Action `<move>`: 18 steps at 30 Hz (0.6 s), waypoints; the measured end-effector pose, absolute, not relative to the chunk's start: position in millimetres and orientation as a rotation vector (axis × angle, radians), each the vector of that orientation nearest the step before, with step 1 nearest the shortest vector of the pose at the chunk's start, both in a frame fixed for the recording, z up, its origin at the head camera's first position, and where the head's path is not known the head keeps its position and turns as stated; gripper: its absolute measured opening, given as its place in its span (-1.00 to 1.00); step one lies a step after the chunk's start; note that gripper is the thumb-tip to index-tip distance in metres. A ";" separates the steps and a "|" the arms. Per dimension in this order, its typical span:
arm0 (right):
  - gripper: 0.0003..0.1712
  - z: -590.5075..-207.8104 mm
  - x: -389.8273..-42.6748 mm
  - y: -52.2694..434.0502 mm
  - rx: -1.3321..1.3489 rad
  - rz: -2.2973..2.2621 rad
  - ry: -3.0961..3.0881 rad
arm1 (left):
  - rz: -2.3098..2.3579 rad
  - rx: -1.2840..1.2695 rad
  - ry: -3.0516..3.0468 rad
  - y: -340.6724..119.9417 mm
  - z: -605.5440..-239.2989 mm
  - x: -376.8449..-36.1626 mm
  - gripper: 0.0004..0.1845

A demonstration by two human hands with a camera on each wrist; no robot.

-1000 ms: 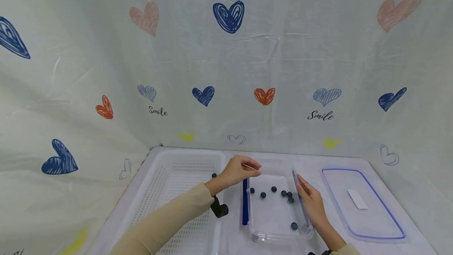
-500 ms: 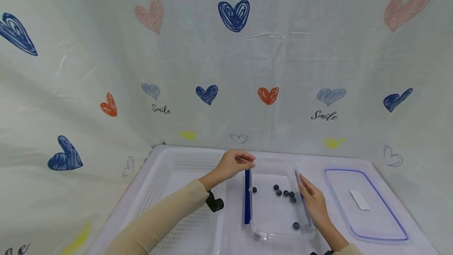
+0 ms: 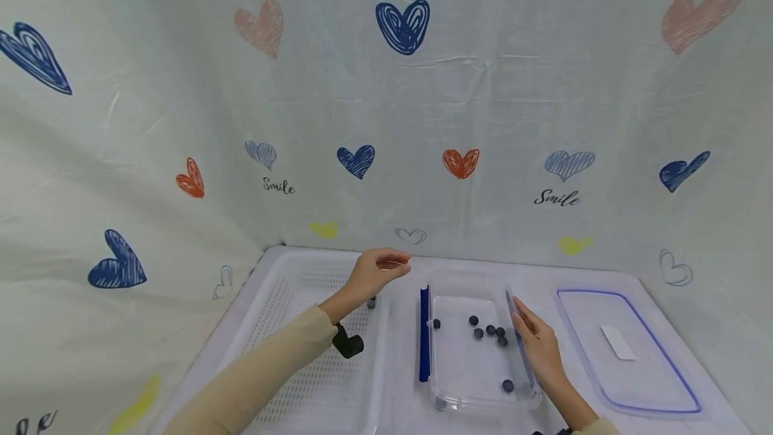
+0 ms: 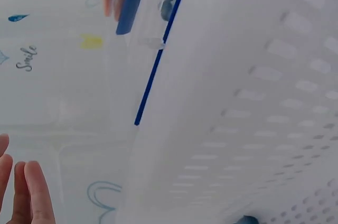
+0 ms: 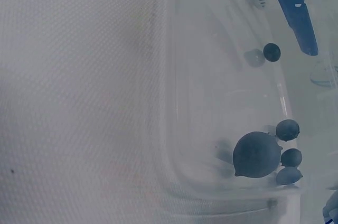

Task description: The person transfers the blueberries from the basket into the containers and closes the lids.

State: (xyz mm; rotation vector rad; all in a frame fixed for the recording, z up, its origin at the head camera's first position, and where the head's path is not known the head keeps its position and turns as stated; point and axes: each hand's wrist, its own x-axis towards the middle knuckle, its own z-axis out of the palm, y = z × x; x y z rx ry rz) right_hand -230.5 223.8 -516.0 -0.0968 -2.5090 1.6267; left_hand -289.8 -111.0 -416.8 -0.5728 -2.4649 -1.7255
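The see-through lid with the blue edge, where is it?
In the head view the lid lies flat on the table's right side, just right of the clear box and the right hand.

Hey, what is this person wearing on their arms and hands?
Both hands are bare, with no gloves or rings visible. The left hand comes out of a long, plain beige sleeve that reaches the wrist, with a small black device strapped under that wrist. By the right hand only a sliver of the same beige cuff and a dark strap show at the frame's bottom edge.
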 end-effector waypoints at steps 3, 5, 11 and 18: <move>-0.34 -516.1 -230.9 224.8 -0.105 1.642 -2.518 | -1.705 -0.537 -2.467 -118.8 -418.7 -289.2 -0.76; -0.34 -516.2 -231.0 225.1 -0.108 1.647 -2.519 | -1.682 -0.518 -2.470 -123.4 -420.9 -289.1 -0.76; -0.33 -515.4 -231.1 225.2 -0.115 1.648 -2.521 | -1.660 -0.428 -2.470 -136.1 -431.2 -292.2 -0.74; -0.33 -516.3 -230.9 224.1 -0.121 1.653 -2.524 | -1.666 -0.334 -2.467 -150.4 -448.5 -292.5 -0.77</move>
